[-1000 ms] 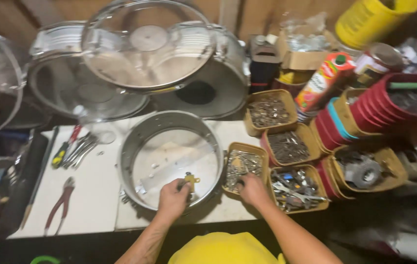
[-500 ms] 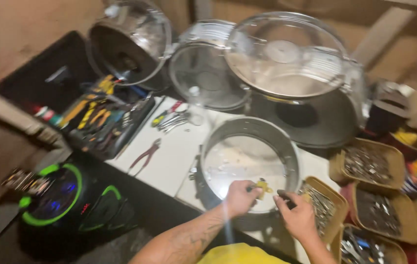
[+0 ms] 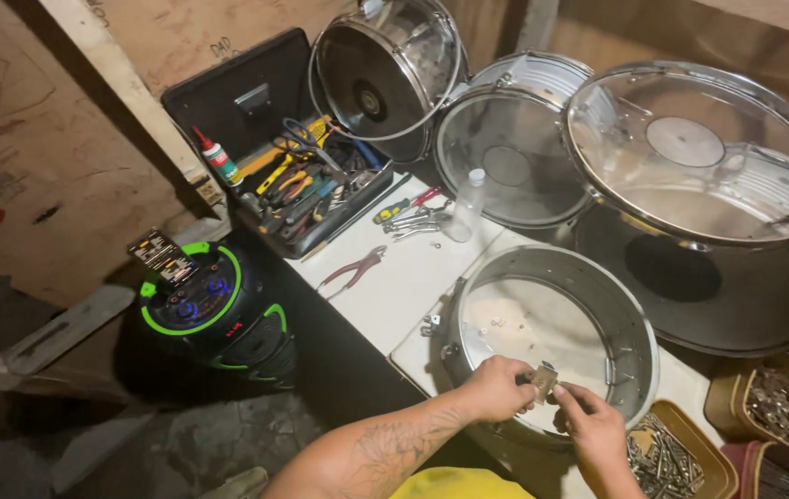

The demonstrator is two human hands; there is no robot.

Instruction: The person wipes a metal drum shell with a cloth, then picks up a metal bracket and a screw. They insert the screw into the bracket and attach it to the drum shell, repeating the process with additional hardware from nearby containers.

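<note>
Both hands hold one small metal part (image 3: 542, 379) over the near rim of the shell of the metal drum (image 3: 616, 314): left hand (image 3: 496, 388) pinches it, right hand (image 3: 593, 427) touches it. Red pliers (image 3: 353, 270) lie left of the drum, on the white counter (image 3: 394, 296).

A dim workshop corner with bare board walls

The wall (image 3: 34, 139) is brown board with faint scribbles and red stains, and a pale wooden post (image 3: 126, 102) leans across it. The floor (image 3: 200, 434) is dark, rough concrete with a grey plank (image 3: 61, 328) lying on it. A white worktop (image 3: 403, 277) stands along the wall. The light falls from above and leaves the lower left in shadow.
</note>
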